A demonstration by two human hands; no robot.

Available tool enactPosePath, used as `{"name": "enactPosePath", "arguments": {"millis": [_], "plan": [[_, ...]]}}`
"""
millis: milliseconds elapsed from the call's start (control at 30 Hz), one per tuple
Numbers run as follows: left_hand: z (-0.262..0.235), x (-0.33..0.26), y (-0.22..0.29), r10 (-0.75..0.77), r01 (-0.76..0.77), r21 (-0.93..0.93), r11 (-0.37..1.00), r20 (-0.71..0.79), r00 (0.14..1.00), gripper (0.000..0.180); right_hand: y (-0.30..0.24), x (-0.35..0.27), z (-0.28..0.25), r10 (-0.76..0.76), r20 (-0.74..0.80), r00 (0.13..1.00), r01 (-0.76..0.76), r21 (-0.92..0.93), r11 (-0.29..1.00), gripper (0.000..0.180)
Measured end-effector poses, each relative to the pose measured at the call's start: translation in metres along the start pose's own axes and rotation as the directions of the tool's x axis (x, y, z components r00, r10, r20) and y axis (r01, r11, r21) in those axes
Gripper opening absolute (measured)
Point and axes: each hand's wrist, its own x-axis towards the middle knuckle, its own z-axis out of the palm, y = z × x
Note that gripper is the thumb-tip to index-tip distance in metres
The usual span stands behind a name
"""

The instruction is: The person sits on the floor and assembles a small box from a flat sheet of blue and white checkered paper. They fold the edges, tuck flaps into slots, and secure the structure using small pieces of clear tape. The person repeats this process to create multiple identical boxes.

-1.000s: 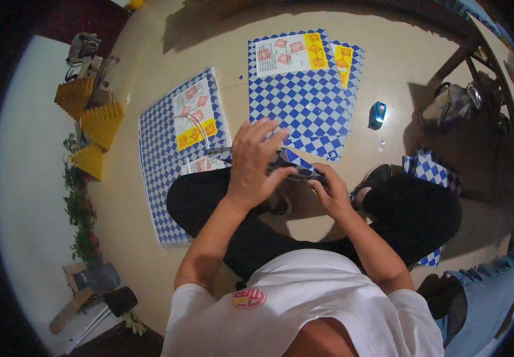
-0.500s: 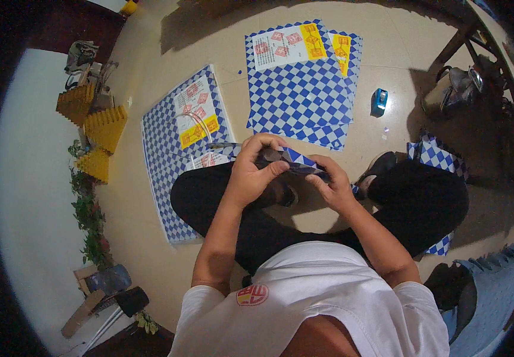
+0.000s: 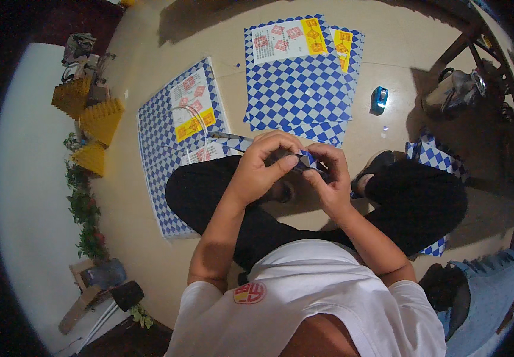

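Observation:
Above my lap, my left hand [image 3: 263, 169] and my right hand [image 3: 332, 181] grip a narrow folded strip of blue-and-white checkered sheet [image 3: 308, 159]. Both thumbs lie on the near side, with the fingers curled over the far side. One long end of the strip sticks out left past my left hand. Its middle is partly hidden by my fingers. Beyond my hands lie flat checkered sheets [image 3: 295, 95] with white and yellow printed panels. To the left, beside my knee, is a thicker stack of such sheets [image 3: 155, 157], with a thin white cord [image 3: 200, 121] on top.
A small turquoise tape dispenser [image 3: 379, 100] stands on the tiled floor. Folded checkered pieces [image 3: 432, 153] lie by my right knee. A metal pot [image 3: 454, 92] sits under a wooden table [image 3: 468, 38]. Yellow pleated pieces [image 3: 102, 124] and plants [image 3: 84, 202] line the left wall.
My right hand has moved slightly left, closer to my left hand along the strip. Less of the strip shows between the hands, and its left end sits a little higher.

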Motion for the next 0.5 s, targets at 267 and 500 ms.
{"name": "enactPosePath", "arguments": {"millis": [267,500], "plan": [[0.016,0.014,0.003,0.069,-0.064,0.139,0.988,-0.03,0.997,0.009,-0.024,0.012,-0.008,-0.132,0.031,0.991,0.135,-0.189,0.972,0.026],[0.017,0.014,0.005,0.105,-0.091,0.186,0.978,-0.064,0.992,0.009,-0.059,0.028,-0.005,0.055,0.086,0.995,-0.027,-0.297,0.955,0.019]]}}
